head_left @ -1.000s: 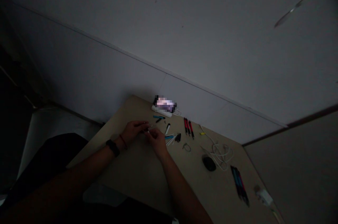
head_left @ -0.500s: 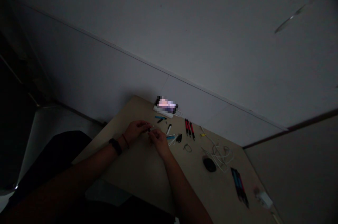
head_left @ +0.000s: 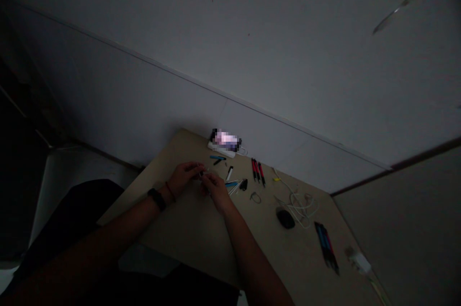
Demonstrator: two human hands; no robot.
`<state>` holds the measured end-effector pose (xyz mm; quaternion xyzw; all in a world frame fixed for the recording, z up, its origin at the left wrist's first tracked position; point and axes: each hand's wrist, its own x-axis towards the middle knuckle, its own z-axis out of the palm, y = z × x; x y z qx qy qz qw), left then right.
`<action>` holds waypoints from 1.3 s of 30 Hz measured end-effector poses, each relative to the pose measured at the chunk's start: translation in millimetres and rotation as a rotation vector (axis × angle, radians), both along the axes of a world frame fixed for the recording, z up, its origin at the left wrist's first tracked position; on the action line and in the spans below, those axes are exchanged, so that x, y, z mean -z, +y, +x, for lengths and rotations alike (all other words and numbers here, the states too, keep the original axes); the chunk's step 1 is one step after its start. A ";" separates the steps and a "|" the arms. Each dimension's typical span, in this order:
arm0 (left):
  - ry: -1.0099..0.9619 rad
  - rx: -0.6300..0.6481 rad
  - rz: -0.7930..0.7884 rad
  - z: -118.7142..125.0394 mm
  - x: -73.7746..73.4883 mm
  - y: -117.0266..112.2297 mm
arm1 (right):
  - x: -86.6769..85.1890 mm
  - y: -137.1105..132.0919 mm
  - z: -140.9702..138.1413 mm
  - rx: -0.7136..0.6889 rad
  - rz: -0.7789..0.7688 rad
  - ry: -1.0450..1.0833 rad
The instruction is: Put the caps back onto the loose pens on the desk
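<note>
Beige counter (head_left: 180,229) beneath both hands; left hand (head_left: 183,177) and right hand (head_left: 216,189) meet, their fingers (head_left: 210,179) narrowly pinching a small dark object (head_left: 202,173), too dim to identify; red pens (head_left: 258,172) lie nearby.

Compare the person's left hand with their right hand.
The left hand has a black wristband and a thin dark bracelet at its wrist; the right hand has neither. The left hand's arm comes in from the lower left of the view, while the right hand's arm rises from the bottom edge. Both hands meet at the fingertips around a small object, too dark to identify, above the table.
</note>
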<state>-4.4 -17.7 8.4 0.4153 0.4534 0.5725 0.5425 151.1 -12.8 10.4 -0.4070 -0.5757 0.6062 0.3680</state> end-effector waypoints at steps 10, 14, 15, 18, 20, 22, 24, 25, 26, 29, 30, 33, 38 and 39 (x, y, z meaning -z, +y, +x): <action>0.036 0.007 0.021 1.4 -3.2 -3.6 | 0.0 -0.5 1.2 -0.015 0.022 -0.018; 0.033 0.010 0.025 1.4 0.1 -2.0 | 1.7 -0.1 1.3 -0.008 0.040 -0.021; 0.033 0.014 0.026 1.4 0.6 -1.8 | 2.3 0.3 1.4 -0.010 0.041 -0.023; 0.033 0.022 0.032 1.9 0.6 -2.1 | 3.8 1.5 1.8 -0.026 0.034 -0.030; 0.036 0.018 0.035 2.3 -0.4 -2.9 | 4.1 1.9 1.9 -0.032 0.035 -0.024; 0.047 0.013 0.037 2.6 -1.5 -3.7 | 3.7 2.1 1.7 -0.032 0.039 -0.015; 0.047 0.012 0.038 2.9 -2.0 -4.2 | 3.1 2.1 1.3 -0.034 0.036 -0.014; 0.041 0.012 0.037 3.0 -2.0 -4.2 | 2.7 2.2 1.1 -0.034 0.031 -0.016; 0.035 0.010 0.034 3.1 -1.8 -4.1 | 2.5 2.3 0.9 -0.033 0.025 -0.018; 0.032 0.001 0.021 3.2 -0.8 -3.3 | 2.3 2.6 0.4 -0.030 0.013 -0.016; 0.033 -0.002 0.018 3.1 -0.4 -2.9 | 2.4 2.6 0.3 -0.029 0.011 -0.014; 0.035 -0.001 0.014 2.8 0.3 -1.8 | 2.2 2.5 -0.3 -0.029 0.003 -0.014; 0.068 -0.013 0.020 2.6 1.2 -1.6 | 1.1 1.1 0.1 -0.022 0.025 -0.021; 0.071 -0.010 0.021 2.5 1.4 -1.6 | 0.8 1.0 0.3 -0.023 0.028 -0.021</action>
